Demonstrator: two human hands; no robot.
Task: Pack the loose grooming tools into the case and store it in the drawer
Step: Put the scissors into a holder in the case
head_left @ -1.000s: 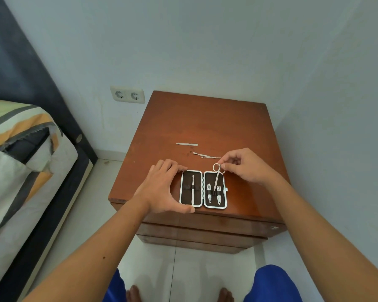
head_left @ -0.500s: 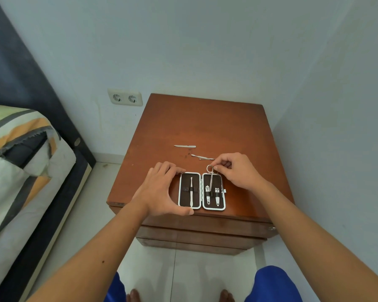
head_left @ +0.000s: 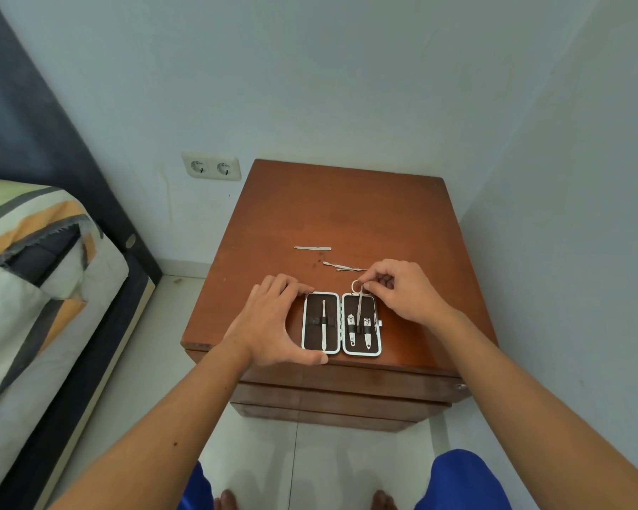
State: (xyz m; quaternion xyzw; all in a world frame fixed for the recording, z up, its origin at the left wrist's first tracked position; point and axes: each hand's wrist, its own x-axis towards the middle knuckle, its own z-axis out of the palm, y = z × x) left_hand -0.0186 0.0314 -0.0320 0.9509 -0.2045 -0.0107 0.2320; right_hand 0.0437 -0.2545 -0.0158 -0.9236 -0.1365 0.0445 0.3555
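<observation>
An open grooming case (head_left: pixel 341 323) with a white rim and dark lining lies near the front edge of a brown wooden nightstand (head_left: pixel 347 215). Its left half holds a tweezer (head_left: pixel 324 325); its right half holds two nail clippers (head_left: pixel 360 331). My left hand (head_left: pixel 273 322) grips the case's left side. My right hand (head_left: pixel 402 288) pinches the ring handles of small scissors (head_left: pixel 358 300), whose blades point down into the case's right half. A flat metal file (head_left: pixel 312 248) and two thin metal tools (head_left: pixel 343 267) lie loose on the top behind the case.
The nightstand's drawers (head_left: pixel 347 384) are closed, with a small lock at the right front. A bed with striped bedding (head_left: pixel 34 270) stands at the left. A double wall socket (head_left: pixel 210 166) is behind. Walls enclose the back and right. My feet stand on white tiles.
My right hand has brought the scissors left and down, so their blades now point into the case's right half. My left hand stays on the case.
</observation>
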